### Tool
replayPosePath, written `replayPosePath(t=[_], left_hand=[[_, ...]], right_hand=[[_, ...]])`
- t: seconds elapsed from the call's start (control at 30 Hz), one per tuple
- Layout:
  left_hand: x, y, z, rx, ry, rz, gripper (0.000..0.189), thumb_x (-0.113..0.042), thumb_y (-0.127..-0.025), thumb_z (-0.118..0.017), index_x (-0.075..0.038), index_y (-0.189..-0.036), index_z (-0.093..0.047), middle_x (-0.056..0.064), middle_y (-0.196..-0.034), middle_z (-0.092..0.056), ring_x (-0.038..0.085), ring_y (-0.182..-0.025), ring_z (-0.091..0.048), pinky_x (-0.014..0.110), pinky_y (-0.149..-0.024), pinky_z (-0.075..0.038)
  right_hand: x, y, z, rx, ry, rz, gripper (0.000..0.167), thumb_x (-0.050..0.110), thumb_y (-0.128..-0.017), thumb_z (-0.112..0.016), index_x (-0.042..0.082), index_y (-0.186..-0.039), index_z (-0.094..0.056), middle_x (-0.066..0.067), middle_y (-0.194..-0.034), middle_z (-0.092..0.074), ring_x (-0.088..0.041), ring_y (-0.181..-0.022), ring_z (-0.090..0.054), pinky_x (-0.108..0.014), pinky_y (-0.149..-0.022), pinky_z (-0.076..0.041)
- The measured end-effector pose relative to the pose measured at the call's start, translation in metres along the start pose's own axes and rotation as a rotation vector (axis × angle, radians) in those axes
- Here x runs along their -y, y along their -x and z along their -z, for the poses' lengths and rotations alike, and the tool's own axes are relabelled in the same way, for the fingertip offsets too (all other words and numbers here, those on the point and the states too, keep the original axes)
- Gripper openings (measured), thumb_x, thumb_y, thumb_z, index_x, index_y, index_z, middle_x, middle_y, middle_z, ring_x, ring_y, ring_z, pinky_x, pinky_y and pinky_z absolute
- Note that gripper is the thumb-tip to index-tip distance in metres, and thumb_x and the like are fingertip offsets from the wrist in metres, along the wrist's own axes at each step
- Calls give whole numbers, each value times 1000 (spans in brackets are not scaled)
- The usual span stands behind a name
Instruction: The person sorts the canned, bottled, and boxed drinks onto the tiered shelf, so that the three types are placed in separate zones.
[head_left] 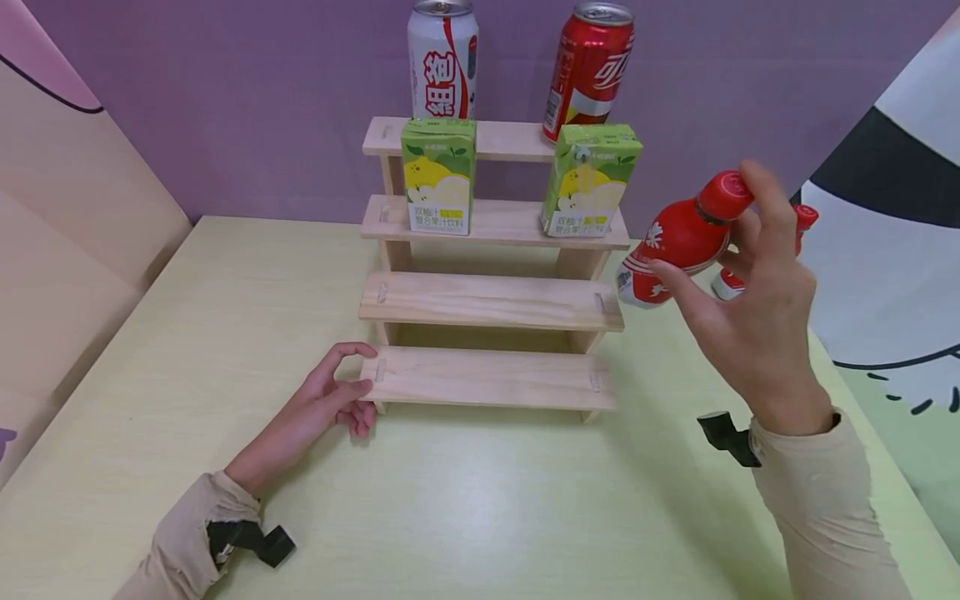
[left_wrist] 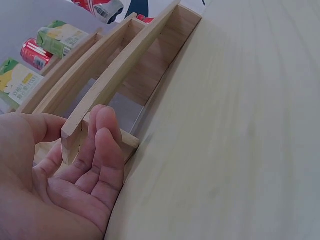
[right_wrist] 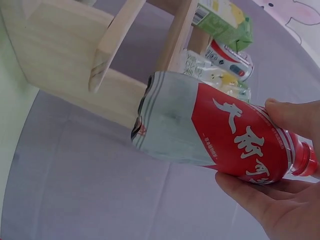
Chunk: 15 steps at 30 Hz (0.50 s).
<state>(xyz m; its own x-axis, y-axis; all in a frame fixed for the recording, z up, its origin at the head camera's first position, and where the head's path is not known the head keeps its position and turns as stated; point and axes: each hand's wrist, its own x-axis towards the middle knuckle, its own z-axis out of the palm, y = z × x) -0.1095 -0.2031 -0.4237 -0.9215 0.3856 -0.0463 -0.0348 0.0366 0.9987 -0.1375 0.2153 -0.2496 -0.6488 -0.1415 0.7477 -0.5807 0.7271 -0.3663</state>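
Note:
A wooden step rack (head_left: 487,379) stands on the table, its two lower steps bare. My left hand (head_left: 322,396) grips the left end of its lowest step, thumb and fingers on either side of the board (left_wrist: 95,100). To the right of the rack, my right hand (head_left: 772,321) holds a red plastic bottle (head_left: 682,242) in the air. The bottle is tilted, its red cap toward the upper right. In the right wrist view, thumb and fingers lie about the upper part of the bottle (right_wrist: 235,132), and its base points toward the rack.
Two green-and-yellow juice boxes (head_left: 439,179) stand on the second-highest step. On the top step are a white can (head_left: 442,67) and a red can (head_left: 588,71). A second red-capped bottle (head_left: 805,220) is partly hidden behind my right hand. A purple backdrop (head_left: 270,125) rises behind.

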Motion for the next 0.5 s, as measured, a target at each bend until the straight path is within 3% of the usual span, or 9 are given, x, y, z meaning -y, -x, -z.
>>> replayPosePath(t=[0.17,0.5], left_hand=[[0,1,0,0,0,1,39,-24,-105,-51,-19,-139,-33,25,-77,-64,29,-65,-61,37,-62,-55],[-1,1,-1,-3,9,-1,39,-24,-106,-51,-20,-140,-33,23,-78,-65,27,-65,-61,38,-63,-55]], right_hand=[[10,-2,-5,21,-34,27,88,-2,-78,-82,14,-151,-34,-12,-141,-55,-30,-123,-58,-18,-100,-43],[25,-5,-14,68,-69,97,89,-3,-78,-81,11,-151,-33,-10,-144,-51,-28,-126,-56,-21,-103,-42]])
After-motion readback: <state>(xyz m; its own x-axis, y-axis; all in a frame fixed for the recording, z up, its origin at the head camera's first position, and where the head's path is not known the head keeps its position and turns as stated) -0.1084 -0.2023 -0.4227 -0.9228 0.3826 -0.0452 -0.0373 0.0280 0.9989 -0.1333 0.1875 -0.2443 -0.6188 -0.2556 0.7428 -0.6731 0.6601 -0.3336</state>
